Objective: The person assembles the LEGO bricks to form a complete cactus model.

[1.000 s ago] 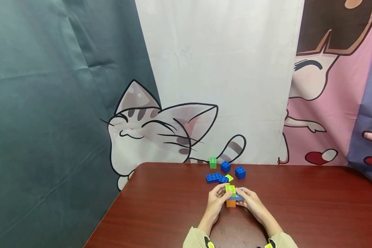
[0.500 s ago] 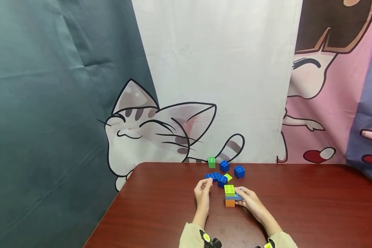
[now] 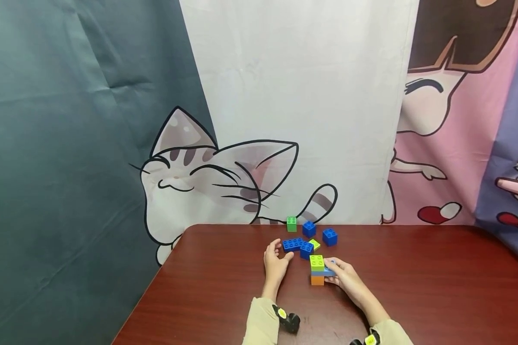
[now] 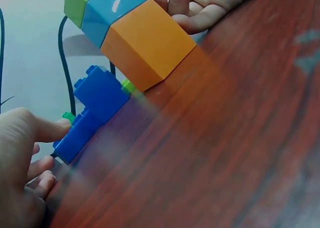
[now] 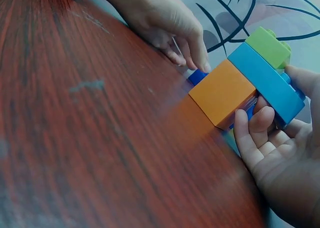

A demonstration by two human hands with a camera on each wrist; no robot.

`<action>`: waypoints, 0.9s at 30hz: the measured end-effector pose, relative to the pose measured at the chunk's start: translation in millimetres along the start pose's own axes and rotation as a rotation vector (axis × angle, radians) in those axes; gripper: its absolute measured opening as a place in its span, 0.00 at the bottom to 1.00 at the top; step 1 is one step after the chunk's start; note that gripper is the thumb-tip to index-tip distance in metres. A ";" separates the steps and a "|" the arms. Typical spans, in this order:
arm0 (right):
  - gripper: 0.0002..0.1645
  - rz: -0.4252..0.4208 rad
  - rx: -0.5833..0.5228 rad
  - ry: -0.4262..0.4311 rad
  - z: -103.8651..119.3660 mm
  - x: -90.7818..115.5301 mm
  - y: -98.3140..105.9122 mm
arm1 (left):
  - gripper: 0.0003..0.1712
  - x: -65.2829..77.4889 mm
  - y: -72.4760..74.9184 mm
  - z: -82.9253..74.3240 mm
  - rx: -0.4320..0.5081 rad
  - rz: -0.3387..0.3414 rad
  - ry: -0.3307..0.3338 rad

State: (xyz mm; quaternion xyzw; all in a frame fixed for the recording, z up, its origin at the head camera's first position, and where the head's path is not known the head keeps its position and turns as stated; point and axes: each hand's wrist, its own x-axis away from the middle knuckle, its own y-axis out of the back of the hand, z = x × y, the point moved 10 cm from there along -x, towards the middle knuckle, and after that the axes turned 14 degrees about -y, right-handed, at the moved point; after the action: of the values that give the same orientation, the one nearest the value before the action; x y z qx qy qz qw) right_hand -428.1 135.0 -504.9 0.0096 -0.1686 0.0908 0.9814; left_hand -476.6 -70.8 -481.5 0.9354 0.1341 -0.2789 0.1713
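My right hand [image 3: 348,279] holds a small stack of toy building bricks by the overhanging end of its light blue brick [image 5: 265,80], thumb on top and fingers below. A lime green brick [image 3: 317,262] sits on top of that one, and an orange brick [image 4: 150,45] forms the base, low at the table top. To the left, my left hand [image 3: 276,263] has its thumb and fingers spread at the left end of a long dark blue brick [image 3: 291,245]. In the left wrist view its thumb tip overlaps that brick's end. A square blue brick [image 3: 307,250] stands against the long one.
Behind lie a lime green piece [image 3: 314,244], a green brick [image 3: 291,224] and two more blue bricks, one at the back [image 3: 309,228] and one to the right [image 3: 330,236]. The brown table [image 3: 414,287] ends at a cartoon-printed cloth [image 3: 319,120].
My left hand has let go of the stack and moved left and forward to the long blue brick, its fingers spreading. The right hand keeps its hold on the stack.
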 end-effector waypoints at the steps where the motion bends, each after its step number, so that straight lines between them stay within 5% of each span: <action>1: 0.34 0.005 0.003 -0.005 -0.8 -0.3 -1.1 | 0.29 1.0 -0.9 0.5 -0.017 0.021 -0.003; 6: 0.33 0.022 0.011 -0.053 -9.6 -1.7 -5.5 | 0.34 5.1 -3.1 9.3 -0.063 0.083 0.030; 12: 0.33 -0.023 0.010 -0.044 -4.8 -1.4 0.9 | 0.36 -4.7 -12.6 8.9 -0.113 0.142 -0.019; 18: 0.34 -0.021 0.019 -0.020 3.4 -1.4 3.2 | 0.32 -13.4 -15.9 4.9 -0.217 0.155 -0.049; 27: 0.34 -0.034 0.012 -0.016 2.4 -1.1 3.3 | 0.21 -14.9 -9.5 3.5 -0.213 0.085 -0.060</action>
State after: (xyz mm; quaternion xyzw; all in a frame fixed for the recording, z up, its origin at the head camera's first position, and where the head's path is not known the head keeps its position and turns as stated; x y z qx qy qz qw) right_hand -430.5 137.9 -503.0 0.0191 -0.1755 0.0750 0.9814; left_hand -493.6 -65.9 -478.1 0.9079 0.1181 -0.2833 0.2854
